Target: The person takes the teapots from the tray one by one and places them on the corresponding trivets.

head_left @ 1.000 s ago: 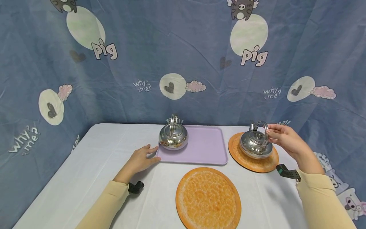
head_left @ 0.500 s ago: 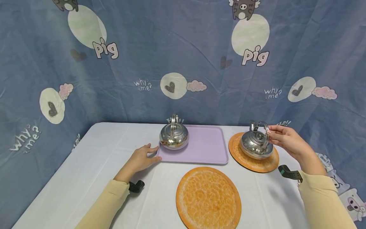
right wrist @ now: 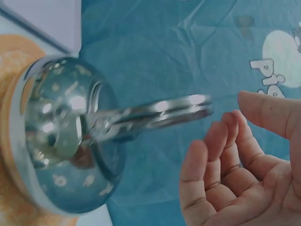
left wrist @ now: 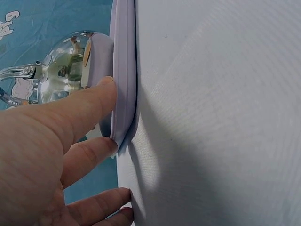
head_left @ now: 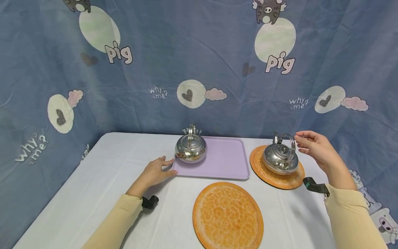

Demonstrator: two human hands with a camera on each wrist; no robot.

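Even, bright light fills the head view, with soft shadows on the worktop [head_left: 124, 155]. The right wrist view is hazy, the right kettle [right wrist: 66, 136] blurred and spotted with glare.

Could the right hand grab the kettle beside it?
Probably yes: the right hand is close to the handle of the kettle, and nothing shows between its fingers and that handle.

"pig" [head_left: 281, 64] twice, "why me?" [head_left: 158, 92] three times, on blue cloth [head_left: 140, 114]
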